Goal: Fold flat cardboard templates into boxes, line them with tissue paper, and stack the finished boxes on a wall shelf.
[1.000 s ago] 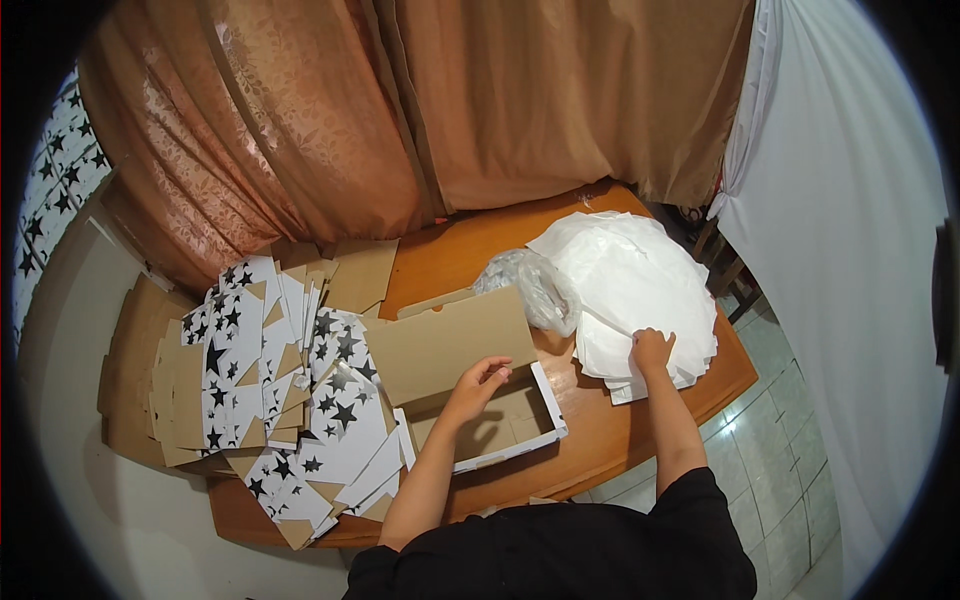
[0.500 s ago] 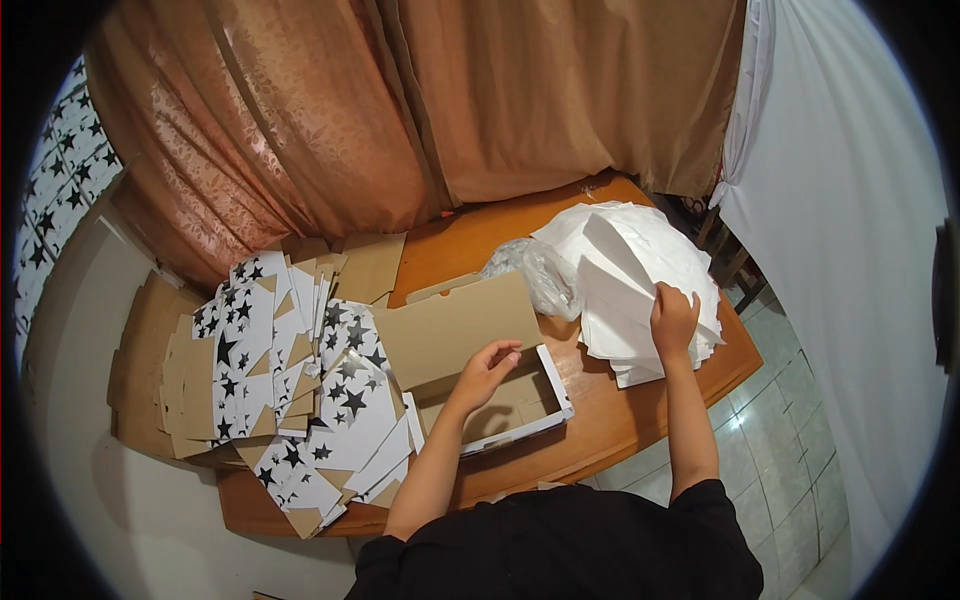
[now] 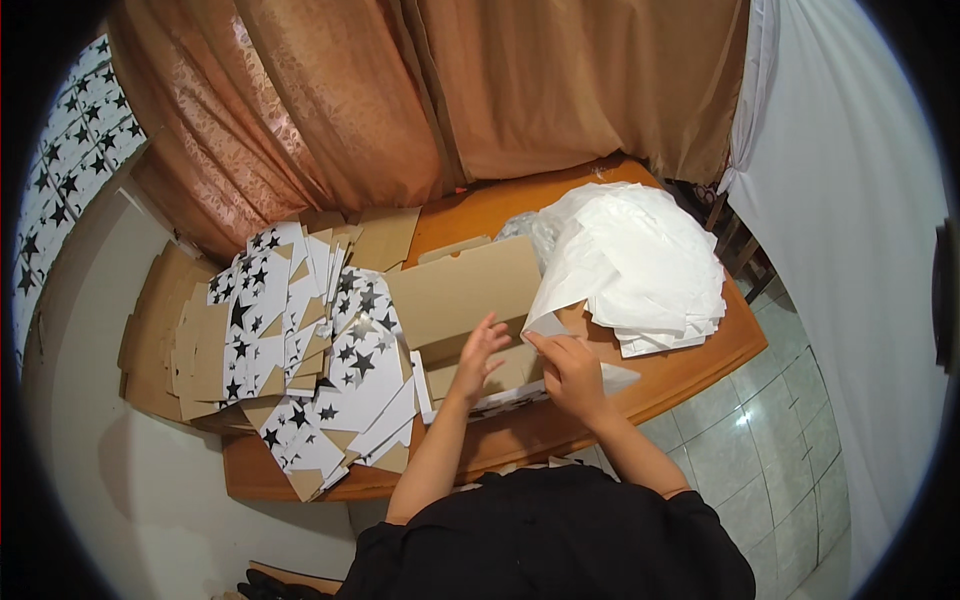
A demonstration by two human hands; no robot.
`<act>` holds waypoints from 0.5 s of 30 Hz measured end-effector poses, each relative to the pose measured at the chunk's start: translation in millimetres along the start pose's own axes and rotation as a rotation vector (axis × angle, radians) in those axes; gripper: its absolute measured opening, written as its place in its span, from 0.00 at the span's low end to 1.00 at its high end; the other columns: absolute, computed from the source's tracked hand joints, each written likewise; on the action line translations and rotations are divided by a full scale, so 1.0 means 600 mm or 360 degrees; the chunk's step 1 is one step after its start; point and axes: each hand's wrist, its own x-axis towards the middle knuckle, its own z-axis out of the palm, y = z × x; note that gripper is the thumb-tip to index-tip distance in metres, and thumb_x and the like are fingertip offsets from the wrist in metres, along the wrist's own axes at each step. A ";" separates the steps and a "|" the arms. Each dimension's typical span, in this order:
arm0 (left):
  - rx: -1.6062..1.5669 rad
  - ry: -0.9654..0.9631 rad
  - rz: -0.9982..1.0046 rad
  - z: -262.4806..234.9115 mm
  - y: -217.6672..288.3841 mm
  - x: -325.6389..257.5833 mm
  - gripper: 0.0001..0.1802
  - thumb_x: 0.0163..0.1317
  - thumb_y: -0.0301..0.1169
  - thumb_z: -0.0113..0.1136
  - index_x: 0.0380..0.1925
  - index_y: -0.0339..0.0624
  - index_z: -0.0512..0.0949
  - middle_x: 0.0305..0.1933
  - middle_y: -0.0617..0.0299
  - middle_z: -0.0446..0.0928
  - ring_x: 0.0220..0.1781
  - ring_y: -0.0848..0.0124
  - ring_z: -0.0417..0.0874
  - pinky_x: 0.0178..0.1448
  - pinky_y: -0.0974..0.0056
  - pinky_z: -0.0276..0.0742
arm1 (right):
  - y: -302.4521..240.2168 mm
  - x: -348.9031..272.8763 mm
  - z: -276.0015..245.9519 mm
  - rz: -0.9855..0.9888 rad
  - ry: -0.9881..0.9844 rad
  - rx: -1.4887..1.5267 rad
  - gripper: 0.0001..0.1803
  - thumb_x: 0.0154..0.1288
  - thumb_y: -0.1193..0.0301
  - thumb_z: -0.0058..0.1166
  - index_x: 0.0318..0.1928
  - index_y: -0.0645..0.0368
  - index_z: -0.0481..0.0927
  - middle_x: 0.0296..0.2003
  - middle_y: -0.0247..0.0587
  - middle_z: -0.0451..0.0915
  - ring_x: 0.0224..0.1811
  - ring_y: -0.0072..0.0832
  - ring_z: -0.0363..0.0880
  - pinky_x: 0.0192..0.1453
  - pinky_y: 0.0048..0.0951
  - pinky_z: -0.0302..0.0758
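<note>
An open cardboard box (image 3: pixel 465 292) stands in the middle of the table, its brown lid raised at the back and its outer side white with black stars. Over its left part hovers my left hand (image 3: pixel 480 362), fingers spread and holding nothing. At the box's right end my right hand (image 3: pixel 568 372) pinches the corner of a thin white sheet of tissue paper (image 3: pixel 562 275). That sheet trails up and back toward a thick stack of white paper (image 3: pixel 655 265) on the right. My right hand and the sheet hide part of the box's inside.
Flat star-printed cardboard pieces (image 3: pixel 350 400) lie heaped on the left of the wooden table (image 3: pixel 480 215). Behind the box sits a clear plastic bag (image 3: pixel 517 228), partly covered by the sheet. Brown curtains (image 3: pixel 560 90) hang behind the table, a white cloth (image 3: pixel 820 200) at the right.
My right hand has moved left from the paper stack to the box, drawing a white sheet with it. My left hand's fingers have spread over the box.
</note>
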 end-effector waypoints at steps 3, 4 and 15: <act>-0.0002 0.0192 -0.0226 -0.040 -0.009 -0.009 0.46 0.58 0.64 0.44 0.68 0.47 0.51 0.67 0.52 0.57 0.68 0.62 0.57 0.66 0.48 0.53 | -0.018 0.011 -0.046 -0.0253 -0.0026 0.0651 0.22 0.46 0.84 0.49 0.45 0.56 0.79 0.27 0.39 0.75 0.32 0.36 0.73 0.46 0.28 0.69; -0.0041 0.0280 -0.0435 -0.052 -0.015 -0.013 0.46 0.58 0.65 0.44 0.68 0.47 0.51 0.67 0.51 0.56 0.69 0.61 0.56 0.66 0.48 0.52 | -0.007 0.002 -0.058 -0.0259 -0.0030 0.0652 0.22 0.46 0.84 0.49 0.45 0.56 0.79 0.27 0.39 0.75 0.32 0.36 0.73 0.46 0.28 0.69; 0.0304 0.0207 0.0043 -0.096 0.005 -0.039 0.15 0.56 0.35 0.65 0.37 0.34 0.79 0.36 0.62 0.80 0.35 0.75 0.78 0.41 0.70 0.73 | 0.096 -0.066 0.011 0.0995 0.0276 0.1211 0.12 0.66 0.75 0.48 0.49 0.61 0.72 0.32 0.28 0.73 0.33 0.14 0.68 0.40 0.17 0.66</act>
